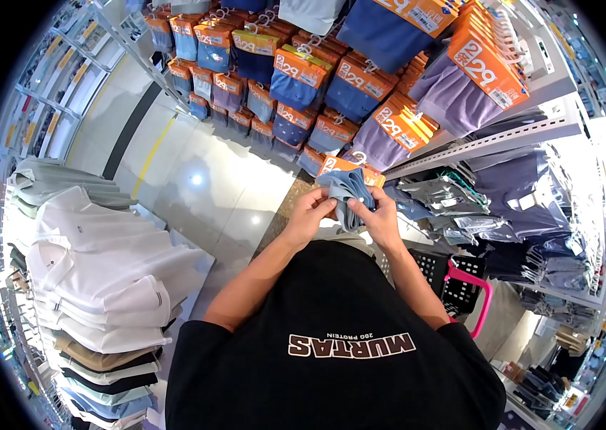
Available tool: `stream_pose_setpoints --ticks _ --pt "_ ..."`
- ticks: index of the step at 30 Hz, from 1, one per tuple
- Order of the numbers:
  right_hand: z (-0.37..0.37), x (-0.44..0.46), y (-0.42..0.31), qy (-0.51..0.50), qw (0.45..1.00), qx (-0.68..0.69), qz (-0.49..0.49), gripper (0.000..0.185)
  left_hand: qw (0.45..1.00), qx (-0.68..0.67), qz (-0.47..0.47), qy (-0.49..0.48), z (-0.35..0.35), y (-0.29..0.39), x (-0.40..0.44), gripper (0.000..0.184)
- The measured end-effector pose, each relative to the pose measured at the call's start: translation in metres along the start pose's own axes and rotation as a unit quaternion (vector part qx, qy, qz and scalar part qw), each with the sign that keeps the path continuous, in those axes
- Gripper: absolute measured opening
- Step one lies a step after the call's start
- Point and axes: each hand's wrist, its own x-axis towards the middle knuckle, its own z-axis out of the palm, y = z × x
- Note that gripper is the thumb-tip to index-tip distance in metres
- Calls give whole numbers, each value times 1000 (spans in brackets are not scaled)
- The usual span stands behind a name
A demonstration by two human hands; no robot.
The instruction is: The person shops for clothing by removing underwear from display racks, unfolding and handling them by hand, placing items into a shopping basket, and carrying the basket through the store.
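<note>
In front of my chest, both hands hold a bunched pair of blue-grey underpants [348, 188]. My left hand [313, 213] pinches the fabric from the left, thumb on top. From the right, my right hand [383, 217] grips the same cloth, its thumb pressed into a fold. Just behind it is an orange header card [369, 174] with a clear hanger hook; whether the card is joined to this pair is hidden. Closest beyond the hands hang purple underpants [377, 146] under orange price cards.
A wall rack ahead holds rows of carded underwear [296, 77]. White polo shirts [116, 265] hang on a rail at left. To the right are bagged dark garments [514, 190] and a black basket with a pink handle [488, 304]. Tiled floor [195, 168] shows at left ahead.
</note>
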Motion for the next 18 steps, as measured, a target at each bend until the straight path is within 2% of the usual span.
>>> stream_pose_setpoints --ticks 4,7,8,11,13,15,17,18 --pt "3 -1 3 -16 1000 -2 -9 31 1000 -1 -11 22 -5 -7 -2 16" --pt "5 12 5 -3 997 29 -66 31 998 11 -24 54 -15 -7 1 17" --pt "-3 19 1 2 1000 11 -26 31 996 19 -38 78 -18 -8 2 18" --pt "-16 59 -19 50 995 -31 -83 22 989 51 -67 120 -41 -28 5 22" --pt "-21 95 -26 91 977 -45 -190 22 984 78 -55 151 -44 -31 -2 21" --pt "-25 131 -28 87 986 11 -141 20 978 126 -65 156 -64 -52 -2 17" --pt "-22 160 -33 91 972 30 -213 20 971 194 -73 120 -97 -72 -3 15" --pt "-24 173 -35 92 963 -28 -253 22 966 214 -52 135 -119 -92 -3 15"
